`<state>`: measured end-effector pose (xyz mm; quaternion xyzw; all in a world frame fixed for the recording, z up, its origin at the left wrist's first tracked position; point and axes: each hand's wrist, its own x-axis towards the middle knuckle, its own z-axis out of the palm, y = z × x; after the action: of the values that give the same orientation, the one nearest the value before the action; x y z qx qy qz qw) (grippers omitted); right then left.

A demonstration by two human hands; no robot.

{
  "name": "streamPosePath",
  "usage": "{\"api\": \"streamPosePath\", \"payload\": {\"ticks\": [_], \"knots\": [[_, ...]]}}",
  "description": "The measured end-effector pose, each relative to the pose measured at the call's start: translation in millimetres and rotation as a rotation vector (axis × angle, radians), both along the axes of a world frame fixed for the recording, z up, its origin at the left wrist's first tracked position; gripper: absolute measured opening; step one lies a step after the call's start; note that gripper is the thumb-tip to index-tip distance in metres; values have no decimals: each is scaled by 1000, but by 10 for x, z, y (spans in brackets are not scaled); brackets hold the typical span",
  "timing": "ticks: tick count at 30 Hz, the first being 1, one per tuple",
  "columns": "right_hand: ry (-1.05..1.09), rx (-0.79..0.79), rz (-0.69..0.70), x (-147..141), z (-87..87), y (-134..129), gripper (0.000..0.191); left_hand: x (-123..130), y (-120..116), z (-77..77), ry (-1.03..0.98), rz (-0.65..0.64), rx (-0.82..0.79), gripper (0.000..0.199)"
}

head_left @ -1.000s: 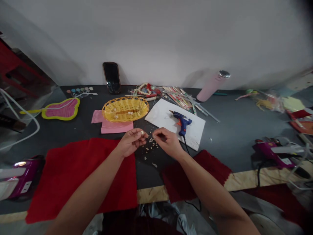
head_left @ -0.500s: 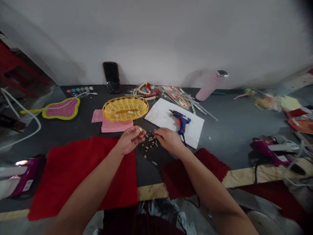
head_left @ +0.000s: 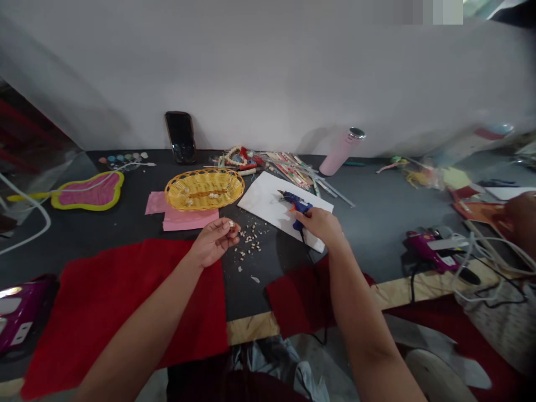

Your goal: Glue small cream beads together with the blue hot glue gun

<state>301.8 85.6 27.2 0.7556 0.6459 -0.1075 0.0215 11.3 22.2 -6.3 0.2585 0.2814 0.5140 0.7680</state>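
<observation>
My left hand (head_left: 214, 241) is closed in a pinch on a small whitish piece (head_left: 231, 224), too small to name. On the dark table just right of it lie several small cream-coloured bits (head_left: 250, 240), scattered loosely. My right hand (head_left: 322, 226) has its fingers round the handle of a blue hot glue gun (head_left: 295, 200). The gun's nozzle points left, over a white board (head_left: 262, 192). My fingers hide part of its grip.
Behind my left hand, a yellow wicker basket (head_left: 205, 177) rests partly on pink sheets (head_left: 184, 220). A phone (head_left: 181, 137) leans on the wall, and a pink bottle (head_left: 341, 153) stands at the back. Red cloth (head_left: 138, 290) covers the front left. Another person's arm (head_left: 521, 215) shows far right.
My right hand has left the cream bits and moved right onto the glue gun. My left hand keeps its pinch. The view has shifted slightly to the right.
</observation>
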Motion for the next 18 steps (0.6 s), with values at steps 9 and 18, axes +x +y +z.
{"api": "streamPosePath", "payload": {"ticks": [9, 18], "knots": [[255, 171, -99, 145, -198, 50, 43, 14, 6, 15, 5, -5, -5, 10], [1469, 299, -247, 100, -199, -25, 19, 20, -2, -1, 25, 6, -8, 11]]}}
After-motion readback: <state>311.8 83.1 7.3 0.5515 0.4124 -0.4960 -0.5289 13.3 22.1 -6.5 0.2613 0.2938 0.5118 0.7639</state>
